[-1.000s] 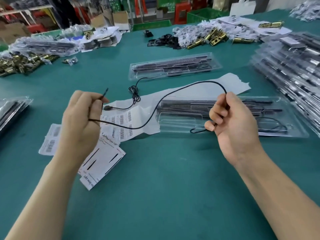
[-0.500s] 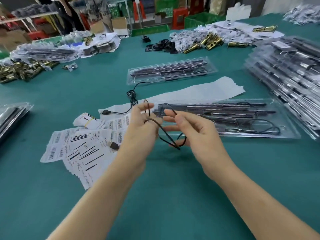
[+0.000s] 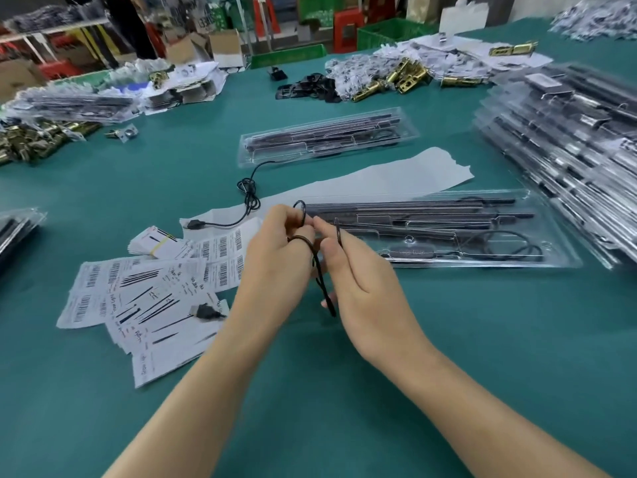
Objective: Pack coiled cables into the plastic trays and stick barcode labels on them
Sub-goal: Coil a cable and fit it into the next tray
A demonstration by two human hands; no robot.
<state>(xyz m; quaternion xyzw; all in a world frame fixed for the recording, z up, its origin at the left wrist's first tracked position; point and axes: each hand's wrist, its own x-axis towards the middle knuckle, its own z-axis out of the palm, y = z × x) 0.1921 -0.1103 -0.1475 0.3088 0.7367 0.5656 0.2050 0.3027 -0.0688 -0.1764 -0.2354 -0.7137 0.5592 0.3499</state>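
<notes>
A green tabletop (image 3: 448, 357) carries a tall stack of filled trays (image 3: 568, 139) along its right edge. A long clear plastic tray (image 3: 555, 243) lies just beyond the hands, black rods and a coiled lead inside it. A second tray (image 3: 410, 129) lies farther back, with a loose black lead (image 3: 248, 194) trailing from it over a white paper strip (image 3: 396, 174). Barcode labels (image 3: 220, 246) and printed cards (image 3: 148, 305) spread to the left. Above the tabletop, the left grip (image 3: 275, 257) holds the thin black cable (image 3: 319, 270) looped about its fingers, and the right grip (image 3: 358, 281) pinches the same cable, both touching. A black plug (image 3: 205, 312) rests on the cards.
</notes>
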